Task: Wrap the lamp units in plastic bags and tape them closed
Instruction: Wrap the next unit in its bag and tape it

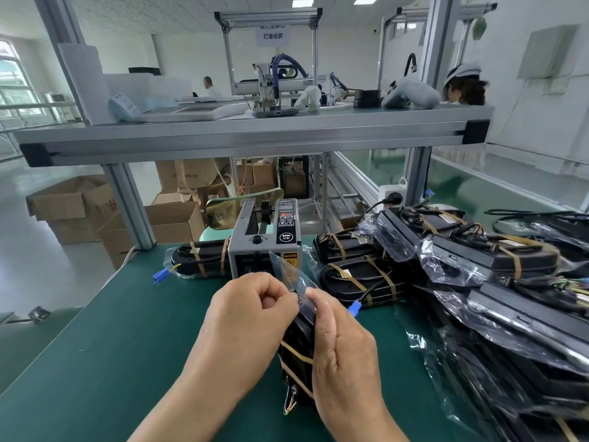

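- left hand [255, 314] and right hand [338, 342] pinch the bag [291, 275] top over a lamp unit [298, 339] upright between them; bagged, seemingly not yet taped.
- tape dispenser [264, 244] waits just behind.
- bagged units [360, 275] piled right: many look done.

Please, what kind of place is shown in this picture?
Most likely a factory packing station on an assembly line. An electric tape dispenser stands on the green work mat, many bagged lamp units are piled at the right, and cardboard boxes wait on the floor.
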`<act>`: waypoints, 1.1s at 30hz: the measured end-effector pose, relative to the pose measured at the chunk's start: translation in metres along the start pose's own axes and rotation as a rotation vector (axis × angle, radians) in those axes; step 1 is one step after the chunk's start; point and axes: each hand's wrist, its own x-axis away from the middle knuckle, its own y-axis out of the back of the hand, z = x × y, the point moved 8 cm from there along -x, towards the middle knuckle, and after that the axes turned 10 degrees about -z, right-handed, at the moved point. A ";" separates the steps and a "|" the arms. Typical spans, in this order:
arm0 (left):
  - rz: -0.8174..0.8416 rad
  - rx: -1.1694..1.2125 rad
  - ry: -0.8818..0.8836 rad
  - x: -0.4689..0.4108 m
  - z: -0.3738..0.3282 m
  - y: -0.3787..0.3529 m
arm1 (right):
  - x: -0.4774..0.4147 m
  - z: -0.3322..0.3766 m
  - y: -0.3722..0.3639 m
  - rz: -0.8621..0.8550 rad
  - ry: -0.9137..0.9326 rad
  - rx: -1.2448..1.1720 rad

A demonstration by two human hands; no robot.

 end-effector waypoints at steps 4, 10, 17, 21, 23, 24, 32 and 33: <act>-0.019 -0.030 -0.030 0.000 -0.002 0.002 | 0.001 -0.004 -0.002 0.010 -0.013 -0.014; -0.061 -0.029 -0.039 -0.001 0.000 0.008 | 0.003 -0.003 -0.001 -0.015 0.020 -0.016; -0.005 -0.001 -0.039 -0.001 0.003 0.002 | 0.005 -0.006 -0.002 -0.013 0.005 -0.029; -0.002 -0.007 -0.033 -0.001 0.003 0.001 | 0.005 -0.006 -0.002 -0.010 0.010 -0.027; -0.009 -0.017 -0.031 0.000 0.002 0.002 | 0.005 -0.005 -0.002 -0.011 0.018 -0.031; -0.015 -0.024 -0.029 0.000 0.002 0.002 | 0.005 -0.004 -0.002 -0.012 0.022 -0.032; -0.073 -0.091 -0.058 0.002 -0.007 0.006 | 0.005 -0.001 -0.002 -0.018 0.024 -0.025; -0.076 -0.100 -0.068 0.002 -0.009 0.006 | 0.005 -0.002 -0.002 -0.021 0.023 -0.029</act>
